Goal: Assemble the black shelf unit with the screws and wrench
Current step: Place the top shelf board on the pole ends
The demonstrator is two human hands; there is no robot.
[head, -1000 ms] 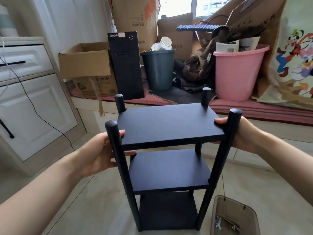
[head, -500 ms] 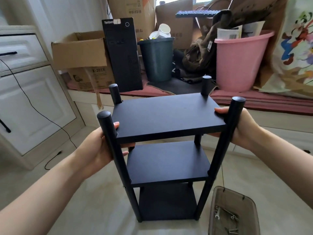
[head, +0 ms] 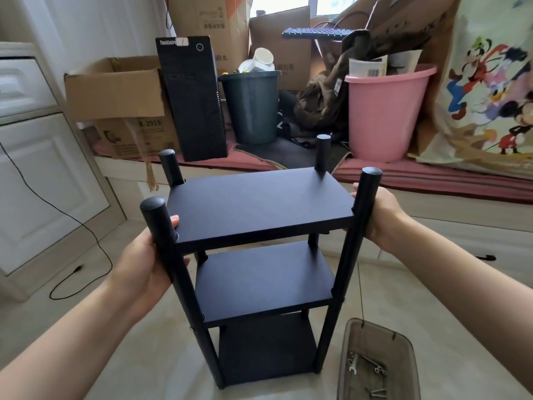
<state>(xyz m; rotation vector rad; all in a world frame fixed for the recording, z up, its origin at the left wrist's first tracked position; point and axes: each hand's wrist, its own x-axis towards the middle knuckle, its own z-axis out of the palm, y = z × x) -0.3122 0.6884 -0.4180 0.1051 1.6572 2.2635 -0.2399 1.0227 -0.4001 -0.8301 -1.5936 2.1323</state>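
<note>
The black shelf unit [head: 259, 209] stands upright on the tiled floor, with three boards between four round posts. My left hand [head: 144, 264] grips the left edge of the top board, thumb on top and fingers underneath, behind the near left post. My right hand [head: 377, 215] holds the right edge of the top board behind the near right post. A small wrench [head: 352, 366] and loose screws [head: 377, 392] lie in a brown translucent tray [head: 403, 345] on the floor at the lower right.
A low ledge behind the shelf carries a pink bucket [head: 386, 116], a dark bin [head: 251, 106], a black computer tower [head: 191, 96] and cardboard boxes [head: 115, 90]. White cabinets [head: 37, 180] stand at the left, with a black cable [head: 86, 255] trailing on the floor.
The shelf and both hands hold the same grip; the view has shifted slightly, so the shelf sits a little lower and nearer in frame than half a second ago.
</note>
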